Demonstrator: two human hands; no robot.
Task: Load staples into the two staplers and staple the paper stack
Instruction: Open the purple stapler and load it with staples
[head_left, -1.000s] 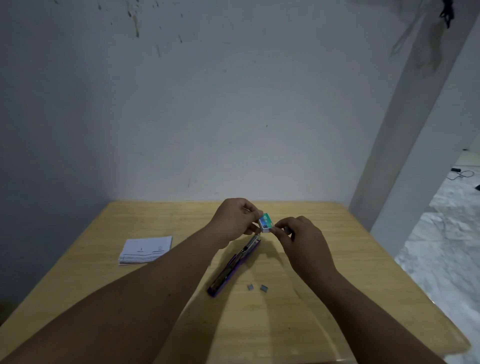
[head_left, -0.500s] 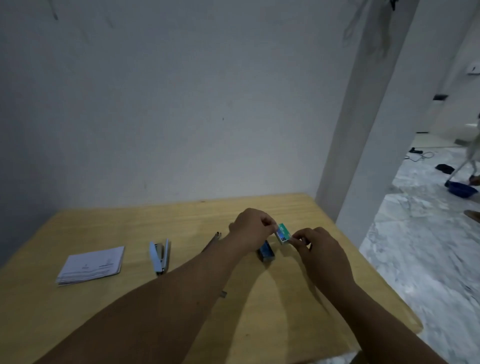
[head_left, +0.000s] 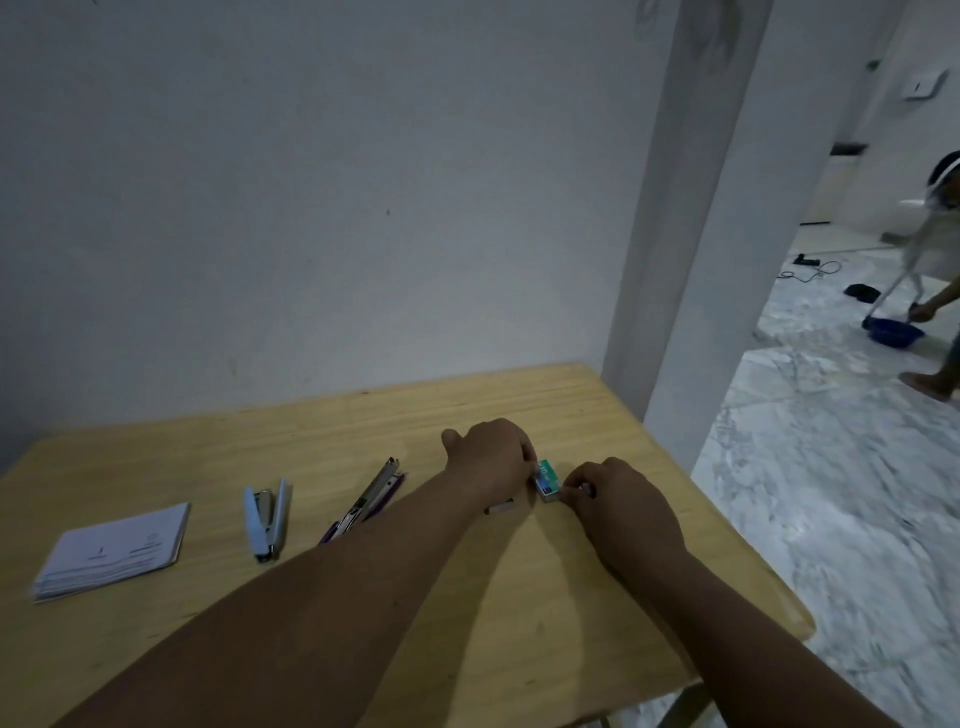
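A small green staple box (head_left: 547, 479) rests low on the wooden table (head_left: 322, 431), pinched at its far end by my left hand (head_left: 488, 457) and at its near end by my right hand (head_left: 618, 504). A purple stapler (head_left: 366, 500) lies swung open left of my left forearm. Further left lies a light blue stapler (head_left: 267, 518), also open. The white paper stack (head_left: 111, 551) sits near the table's left edge. A small dark piece (head_left: 498, 508), perhaps a staple strip, lies under my left wrist.
A white wall stands behind the table and a white pillar (head_left: 691, 234) rises at its far right corner. Right of the table edge is marble floor, where another person sweeps beside a blue basin (head_left: 896, 332).
The view has swung right, bringing both staplers and the doorway into sight. My hands have lowered the staple box from above the purple stapler down to the table, further right.
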